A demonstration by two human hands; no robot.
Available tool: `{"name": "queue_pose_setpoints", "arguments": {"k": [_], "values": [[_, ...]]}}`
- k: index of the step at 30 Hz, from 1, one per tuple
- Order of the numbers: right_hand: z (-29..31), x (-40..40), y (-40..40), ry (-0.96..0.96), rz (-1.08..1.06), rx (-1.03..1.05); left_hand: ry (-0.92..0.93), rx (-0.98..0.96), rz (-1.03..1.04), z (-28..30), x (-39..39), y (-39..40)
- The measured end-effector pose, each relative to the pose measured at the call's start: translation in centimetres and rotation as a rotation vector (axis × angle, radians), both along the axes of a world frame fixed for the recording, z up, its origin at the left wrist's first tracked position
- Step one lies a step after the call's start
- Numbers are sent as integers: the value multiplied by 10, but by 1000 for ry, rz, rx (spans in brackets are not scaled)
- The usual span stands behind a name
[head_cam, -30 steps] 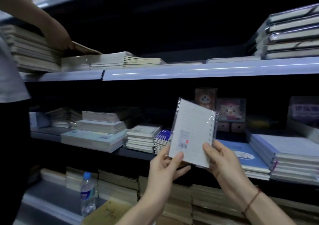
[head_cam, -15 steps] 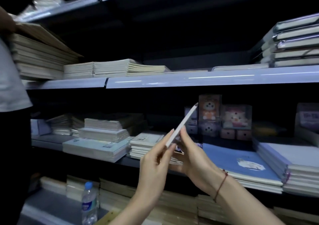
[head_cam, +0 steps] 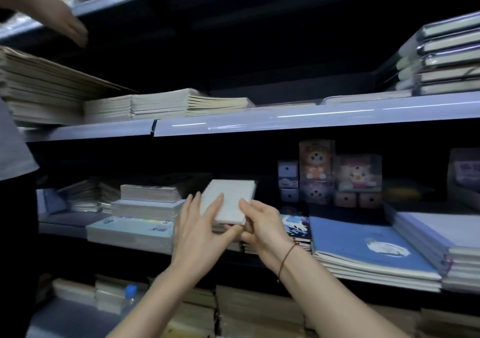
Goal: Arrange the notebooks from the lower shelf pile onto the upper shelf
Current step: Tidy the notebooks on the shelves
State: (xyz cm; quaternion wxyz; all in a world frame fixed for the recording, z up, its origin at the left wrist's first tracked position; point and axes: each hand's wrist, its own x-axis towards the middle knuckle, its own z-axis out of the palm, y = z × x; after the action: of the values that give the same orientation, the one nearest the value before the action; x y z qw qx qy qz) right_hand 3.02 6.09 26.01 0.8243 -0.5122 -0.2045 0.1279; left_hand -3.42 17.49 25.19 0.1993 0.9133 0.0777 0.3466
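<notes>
A small white wrapped notebook (head_cam: pixel 230 197) lies nearly flat over the small pile on the lower shelf (head_cam: pixel 65 223), held between both my hands. My left hand (head_cam: pixel 201 230) has its fingers along the notebook's left edge and top, thumb under its near corner. My right hand (head_cam: pixel 262 224) pinches the near right corner, thumb on top. The pile beneath is mostly hidden by my hands. The upper shelf (head_cam: pixel 285 118) carries cream notebook stacks (head_cam: pixel 166 104) at left and wrapped dark notebooks (head_cam: pixel 441 60) at right, with a bare stretch between.
Another person (head_cam: pixel 15 156) stands at the left, their hand (head_cam: pixel 67 23) reaching near the top shelf. Blue notebooks (head_cam: pixel 363 247), boxed toy figures (head_cam: pixel 332 171) and more stacks (head_cam: pixel 148 202) fill the lower shelf. A water bottle (head_cam: pixel 130 298) stands on the bottom shelf.
The notebook went from upright, to edge-on, to lying flat and lower over the shelf pile. Both my hands moved forward and down with it. The other person's hand lifted off the left stack.
</notes>
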Motion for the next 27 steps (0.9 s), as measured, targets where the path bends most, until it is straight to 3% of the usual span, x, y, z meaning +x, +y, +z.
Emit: {"name": "queue_pose_setpoints", "arguments": {"k": [4, 6, 12, 21, 27], "values": [[2, 17, 19, -81, -124, -128, 117, -331, -16, -1, 10, 25], [2, 26, 22, -90, -149, -172, 100, -399, -32, -3, 20, 33], [7, 47, 21, -286, -372, -632, 136, -514, -76, -7, 48, 54], [-7, 66, 18, -354, -358, -762, 156, -530, -144, -16, 66, 62], [-8, 66, 11, -372, -208, -733, 103, -625, -163, -15, 70, 66]]}}
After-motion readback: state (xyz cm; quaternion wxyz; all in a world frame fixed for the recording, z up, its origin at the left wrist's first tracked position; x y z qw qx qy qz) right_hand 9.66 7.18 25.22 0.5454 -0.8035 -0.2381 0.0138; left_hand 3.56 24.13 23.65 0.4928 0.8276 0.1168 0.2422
